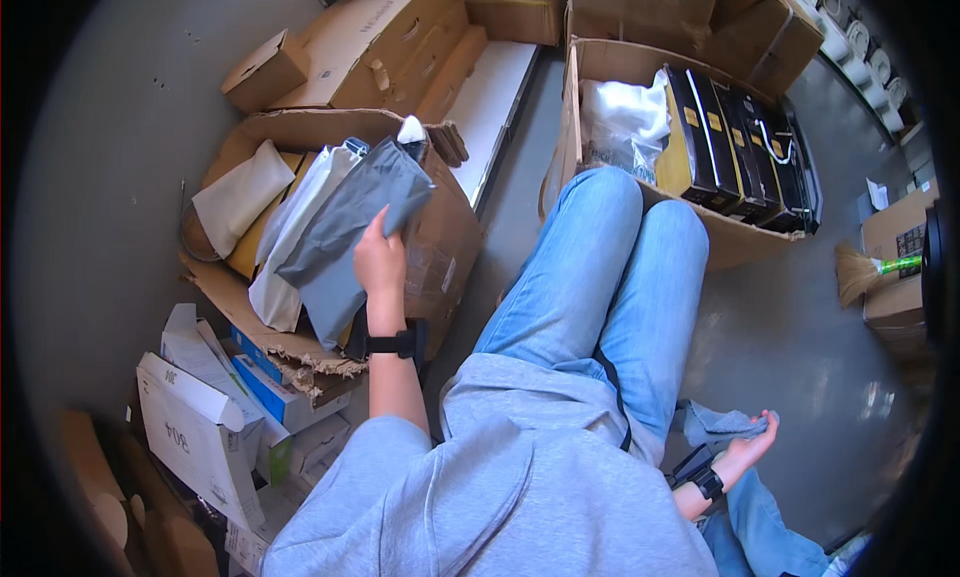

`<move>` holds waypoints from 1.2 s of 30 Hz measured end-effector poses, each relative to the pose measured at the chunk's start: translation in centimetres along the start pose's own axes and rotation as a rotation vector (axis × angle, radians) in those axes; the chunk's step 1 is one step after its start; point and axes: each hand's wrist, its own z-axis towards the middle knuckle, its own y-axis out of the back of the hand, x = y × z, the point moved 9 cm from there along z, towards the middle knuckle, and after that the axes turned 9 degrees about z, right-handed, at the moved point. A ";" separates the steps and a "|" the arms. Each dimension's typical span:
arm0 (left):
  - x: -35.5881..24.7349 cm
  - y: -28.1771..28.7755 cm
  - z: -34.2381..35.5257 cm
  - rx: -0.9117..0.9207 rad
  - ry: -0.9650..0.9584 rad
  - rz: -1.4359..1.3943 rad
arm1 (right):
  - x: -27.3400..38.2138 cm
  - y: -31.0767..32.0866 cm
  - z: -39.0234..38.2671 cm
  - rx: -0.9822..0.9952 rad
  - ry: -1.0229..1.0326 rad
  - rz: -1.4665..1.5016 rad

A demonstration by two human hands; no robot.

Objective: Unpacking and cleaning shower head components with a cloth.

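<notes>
My left hand (pixel 381 263) is closed on the edge of a grey plastic mailing bag (pixel 345 239), which leans over the side of an open, torn cardboard box (pixel 440 267) on my left. White bags (pixel 262 192) and yellowish packages stand in that box beside the grey one. Low on my right, by my hip, my right hand (pixel 745 451) has its fingers closed round a blue-grey cloth (pixel 718 423). More blue fabric (pixel 765 517) hangs below that hand.
Beyond my knees an open carton (pixel 720 235) holds several black-and-yellow boxes (pixel 715 142) and clear plastic wrap (pixel 625 127). Flattened white boxes (pixel 195 432) pile up at the near left. Large cartons (pixel 375 52) stand at the back, and a straw broom (pixel 857 274) at the right.
</notes>
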 end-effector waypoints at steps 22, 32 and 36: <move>4.1 11.5 6.3 -0.240 -0.037 0.602 | -1.9 -1.6 1.1 0.106 -0.044 0.015; 1.6 -0.3 0.9 0.653 -0.213 0.098 | 0.1 1.9 1.0 0.002 -0.009 -0.033; 3.8 2.3 2.9 0.665 -0.115 0.070 | -0.5 1.7 0.9 0.011 -0.046 -0.032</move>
